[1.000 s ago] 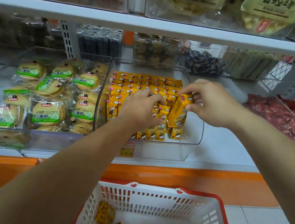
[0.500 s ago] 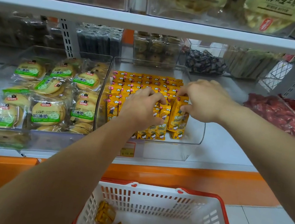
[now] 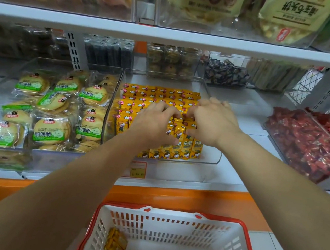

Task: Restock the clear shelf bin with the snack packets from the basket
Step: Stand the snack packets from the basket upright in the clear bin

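At the left of the frame, the bin of round biscuits (image 3: 53, 106) stands just beside the clear shelf bin (image 3: 208, 161), so nothing should be shoved hard that way. Lower down, a few loose packets (image 3: 115, 245) lie in the bottom left corner of the white basket (image 3: 168, 215). Restocking therefore looks well along but not finished.

In the centre of the frame, the yellow snack packets (image 3: 142, 96) stand upright in tight rows across the left and middle of the clear bin. The left hand (image 3: 153, 123) has its fingers bent over the tops of the front rows and its thumb across their faces, holding them as 1 block. Just right of it, the right hand (image 3: 214, 124) pinches packet tops at the right end of the row, apparently seating 1 packet.

To do this well, the left hand should brace the rows while the right presses the newcomer straight down. It should end label forward and flush with its neighbours. The bare strip along the bin's right side can be filled next. The tray of red packets (image 3: 309, 146) at the far right stands well apart.
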A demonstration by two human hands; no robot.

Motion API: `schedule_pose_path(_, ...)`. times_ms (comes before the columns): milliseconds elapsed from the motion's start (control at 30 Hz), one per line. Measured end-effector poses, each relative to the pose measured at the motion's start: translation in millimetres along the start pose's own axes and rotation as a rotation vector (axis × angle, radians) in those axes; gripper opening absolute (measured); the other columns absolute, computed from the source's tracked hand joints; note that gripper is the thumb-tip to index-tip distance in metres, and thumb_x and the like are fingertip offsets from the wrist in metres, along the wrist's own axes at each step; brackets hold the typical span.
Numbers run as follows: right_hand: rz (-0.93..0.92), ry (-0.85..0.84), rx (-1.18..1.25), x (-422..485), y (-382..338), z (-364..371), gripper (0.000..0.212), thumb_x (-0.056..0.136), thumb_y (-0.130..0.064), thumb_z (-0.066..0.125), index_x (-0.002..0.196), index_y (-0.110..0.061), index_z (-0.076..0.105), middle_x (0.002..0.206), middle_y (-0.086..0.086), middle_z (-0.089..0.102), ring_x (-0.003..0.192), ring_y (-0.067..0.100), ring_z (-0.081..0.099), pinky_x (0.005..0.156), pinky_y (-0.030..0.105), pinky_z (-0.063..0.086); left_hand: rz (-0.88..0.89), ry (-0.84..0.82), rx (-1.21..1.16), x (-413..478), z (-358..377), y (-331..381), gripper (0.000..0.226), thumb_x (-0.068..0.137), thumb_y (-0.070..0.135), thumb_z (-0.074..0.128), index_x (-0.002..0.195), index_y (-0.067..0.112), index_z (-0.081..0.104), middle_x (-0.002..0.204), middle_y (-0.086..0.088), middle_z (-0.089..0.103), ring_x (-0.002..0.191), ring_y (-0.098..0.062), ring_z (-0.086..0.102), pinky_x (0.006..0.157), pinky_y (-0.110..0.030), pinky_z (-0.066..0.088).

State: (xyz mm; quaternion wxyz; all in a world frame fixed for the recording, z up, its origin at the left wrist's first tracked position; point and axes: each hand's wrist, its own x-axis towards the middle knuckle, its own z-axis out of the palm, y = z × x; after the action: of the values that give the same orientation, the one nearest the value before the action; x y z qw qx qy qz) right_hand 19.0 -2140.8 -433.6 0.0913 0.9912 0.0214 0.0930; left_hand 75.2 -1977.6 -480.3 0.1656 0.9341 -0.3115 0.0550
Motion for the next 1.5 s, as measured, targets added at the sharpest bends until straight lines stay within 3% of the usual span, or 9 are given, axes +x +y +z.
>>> schedule_pose_path(133, 0.113, 0.278, 0.33, -33, 11, 13, 0.074, 0.081, -0.044, 0.072, 0.145, -0.022, 0.041, 0.141, 0.006, 0.04, 0.128, 0.03, 0.043, 0.098, 0.043, 0.046, 0.024, -0.127, 0.153, 0, -17, -10, 0.122, 0.059, 0.066, 0.088, 0.157, 0.033, 0.023, 0.159, 0.001, 0.031, 0.147, -0.025, 0.026, 0.119, -0.045, 0.03)
schedule_pose_path(233, 0.231, 0.201, 0.693, -53, 11, 30, 0.096, 0.082, -0.046, 0.072, 0.154, -0.022, 0.014, 0.154, 0.006, 0.032, 0.135, 0.027, 0.042, 0.101, 0.042, 0.043, 0.008, -0.246, 0.369, -4, -18, -20, 0.14, 0.056, 0.075, 0.084, 0.162, 0.031, 0.003, 0.17, -0.002, 0.01, 0.156, -0.03, 0.008, 0.126, -0.053, 0.015)
schedule_pose_path(300, 0.226, 0.175, 0.913, -59, 4, 38, 0.095, 0.083, -0.042, 0.074, 0.154, -0.031, 0.011, 0.153, 0.002, 0.037, 0.133, 0.024, 0.048, 0.099, 0.039, 0.044, -0.001, -0.26, 0.414, -3, -15, -22, 0.142, 0.056, 0.074, 0.085, 0.162, 0.032, 0.0, 0.171, -0.003, 0.006, 0.157, -0.032, 0.007, 0.127, -0.053, 0.014)
schedule_pose_path(567, 0.234, 0.208, 0.812, -60, 3, 44, 0.093, 0.084, -0.04, 0.074, 0.154, -0.025, 0.016, 0.146, 0.0, 0.049, 0.124, 0.021, 0.058, 0.096, 0.039, 0.052, 0.01, -0.201, 0.424, -4, -17, -20, 0.137, 0.055, 0.074, 0.085, 0.16, 0.037, 0.006, 0.17, -0.001, 0.012, 0.156, -0.029, 0.012, 0.126, -0.049, 0.016)
schedule_pose_path(700, 0.219, 0.213, 0.815, -60, 2, 43, 0.091, 0.084, -0.038, 0.074, 0.154, -0.025, 0.018, 0.146, 0.0, 0.049, 0.12, 0.02, 0.06, 0.096, 0.04, 0.053, -0.03, -0.243, 0.518, -5, -24, -23, 0.15, 0.051, 0.075, 0.085, 0.158, 0.038, -0.013, 0.172, -0.003, -0.001, 0.157, -0.037, 0.0, 0.124, -0.059, 0.005)
schedule_pose_path(800, 0.226, 0.208, 0.802, -60, 3, 44, 0.092, 0.085, -0.039, 0.074, 0.156, -0.025, 0.016, 0.15, 0.0, 0.046, 0.12, 0.019, 0.06, 0.096, 0.039, 0.053, -0.083, -0.312, 0.574, -8, -29, -29, 0.158, 0.051, 0.06, 0.094, 0.156, 0.036, -0.022, 0.171, -0.012, -0.002, 0.156, -0.041, 0.005, 0.123, -0.059, 0.018)
schedule_pose_path(1000, 0.241, 0.216, 0.802, -60, 2, 45, 0.094, 0.084, -0.04, 0.074, 0.156, -0.027, 0.015, 0.15, 0.0, 0.045, 0.121, 0.02, 0.06, 0.095, 0.041, 0.054, -0.085, -0.285, 0.568, -8, -28, -25, 0.154, 0.054, 0.049, 0.097, 0.158, 0.036, -0.015, 0.168, -0.013, 0.007, 0.154, -0.04, 0.014, 0.122, -0.057, 0.027)
schedule_pose_path(1200, 0.242, 0.213, 0.806, -60, 2, 44, 0.092, 0.084, -0.04, 0.073, 0.155, -0.028, 0.016, 0.148, -0.001, 0.046, 0.122, 0.02, 0.059, 0.095, 0.042, 0.054, 0.001, -0.265, 0.479, -7, -25, -29, 0.153, 0.055, 0.065, 0.09, 0.157, 0.034, -0.019, 0.171, -0.007, -0.002, 0.157, -0.033, 0.0, 0.126, -0.055, 0.007)
schedule_pose_path(1500, 0.275, 0.238, 0.756, -58, 0, 50, 0.095, 0.082, -0.04, 0.074, 0.155, -0.027, 0.014, 0.148, 0.001, 0.047, 0.121, 0.022, 0.059, 0.093, 0.04, 0.055, 0.035, -0.188, 0.446, 8, -1, -26, 0.138, 0.059, 0.069, 0.085, 0.159, 0.039, -0.005, 0.172, 0.0, 0.004, 0.158, -0.028, 0.003, 0.126, -0.055, 0.013)
